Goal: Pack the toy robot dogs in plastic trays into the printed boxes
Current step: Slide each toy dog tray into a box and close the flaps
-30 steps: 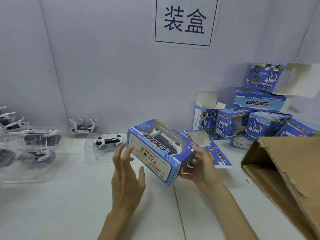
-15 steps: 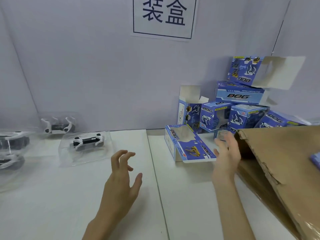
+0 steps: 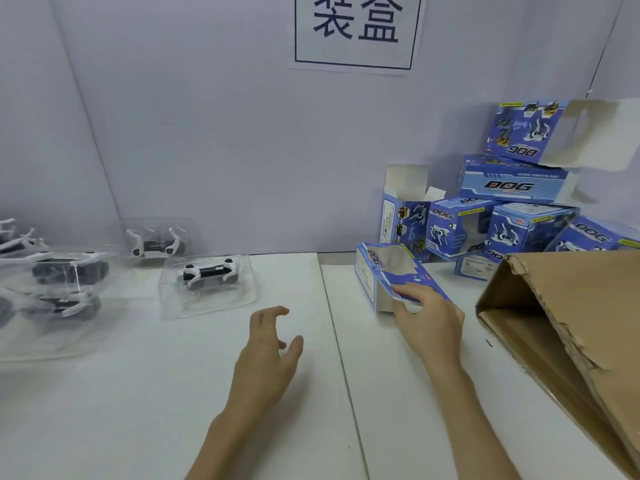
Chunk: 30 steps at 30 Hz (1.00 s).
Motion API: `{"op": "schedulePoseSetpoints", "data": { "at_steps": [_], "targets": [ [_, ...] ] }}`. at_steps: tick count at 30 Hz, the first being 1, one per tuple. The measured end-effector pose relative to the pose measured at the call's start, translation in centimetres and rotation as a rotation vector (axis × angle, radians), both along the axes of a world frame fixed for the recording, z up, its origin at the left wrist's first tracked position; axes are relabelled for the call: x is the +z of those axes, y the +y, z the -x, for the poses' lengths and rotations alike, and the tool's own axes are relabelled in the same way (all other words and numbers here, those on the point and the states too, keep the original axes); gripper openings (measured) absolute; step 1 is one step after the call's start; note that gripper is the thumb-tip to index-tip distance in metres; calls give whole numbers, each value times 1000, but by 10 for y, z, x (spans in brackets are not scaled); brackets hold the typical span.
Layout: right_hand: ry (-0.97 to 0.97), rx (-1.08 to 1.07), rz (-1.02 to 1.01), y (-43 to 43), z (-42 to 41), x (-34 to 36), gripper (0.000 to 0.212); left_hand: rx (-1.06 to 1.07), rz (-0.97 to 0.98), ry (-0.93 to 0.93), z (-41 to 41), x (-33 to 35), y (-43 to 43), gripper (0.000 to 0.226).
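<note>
Printed box lies on its side right of frame centre, on the white table, with its open end toward the lower edge. We observe the right hand gripping its near end, thumb on the top panel. The left hand hovers at lower centre, fingers loosely curled, holding nothing. One toy robot dog sits in its plastic tray at centre left, well apart from the box.

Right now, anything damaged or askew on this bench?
Yes. The cardboard carton on the right lies tipped on its side, its open edge torn and ragged. The pile of printed boxes against the wall is jumbled; the top box sits upside down, flap hanging open. The right hand grips an empty box, undamaged.
</note>
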State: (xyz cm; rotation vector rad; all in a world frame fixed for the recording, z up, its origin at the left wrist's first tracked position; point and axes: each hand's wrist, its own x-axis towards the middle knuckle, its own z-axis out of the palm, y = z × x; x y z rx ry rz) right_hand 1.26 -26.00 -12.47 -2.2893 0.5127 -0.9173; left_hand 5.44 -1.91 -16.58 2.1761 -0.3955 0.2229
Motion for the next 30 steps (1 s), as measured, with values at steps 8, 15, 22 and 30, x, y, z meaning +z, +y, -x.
{"op": "schedulePoseSetpoints", "data": {
  "at_steps": [8,15,22,30],
  "targets": [
    [-222,316,-99,51,7,6,33,-104,166,100,5,9,-5,58],
    [-244,567,101,71,4,4,21,77,398,-118,-3,12,5,30],
    [-460,427,-154,58,8,13,31,28,438,-28,5,17,2,20],
    [-469,568,100,72,11,9,15,149,357,-47,3,18,1,14]
  ]
}}
